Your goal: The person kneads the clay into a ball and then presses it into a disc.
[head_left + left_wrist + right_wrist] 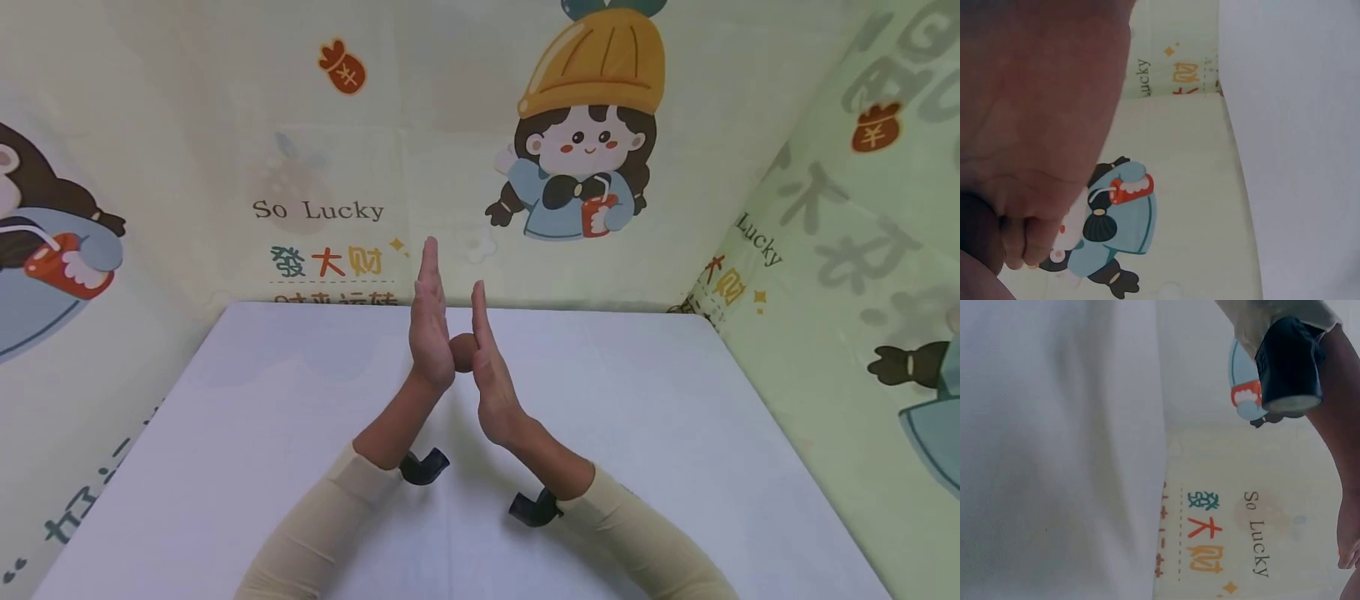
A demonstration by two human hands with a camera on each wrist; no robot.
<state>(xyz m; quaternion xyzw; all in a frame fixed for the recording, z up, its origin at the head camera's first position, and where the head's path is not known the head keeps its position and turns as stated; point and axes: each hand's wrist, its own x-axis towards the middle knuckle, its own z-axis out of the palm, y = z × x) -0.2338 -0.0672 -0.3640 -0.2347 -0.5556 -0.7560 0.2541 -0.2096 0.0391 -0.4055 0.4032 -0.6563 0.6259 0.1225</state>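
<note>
Between left hand [431, 333] and right hand [495, 385]: ball [463, 353]. Hands flat, upright, apart, pressing ball. Below hands: surface [645, 392].

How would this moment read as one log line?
left hand: straight, against ball | right hand: straight, against ball | ball: between both hands, above table

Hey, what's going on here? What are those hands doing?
A person is holding a brown ball between their two hands. The left hand presses it from one side and the right hand from the other, palms facing, with fingers straight rather than wrapped around it. Right now the ball is held up above the white table.
</note>
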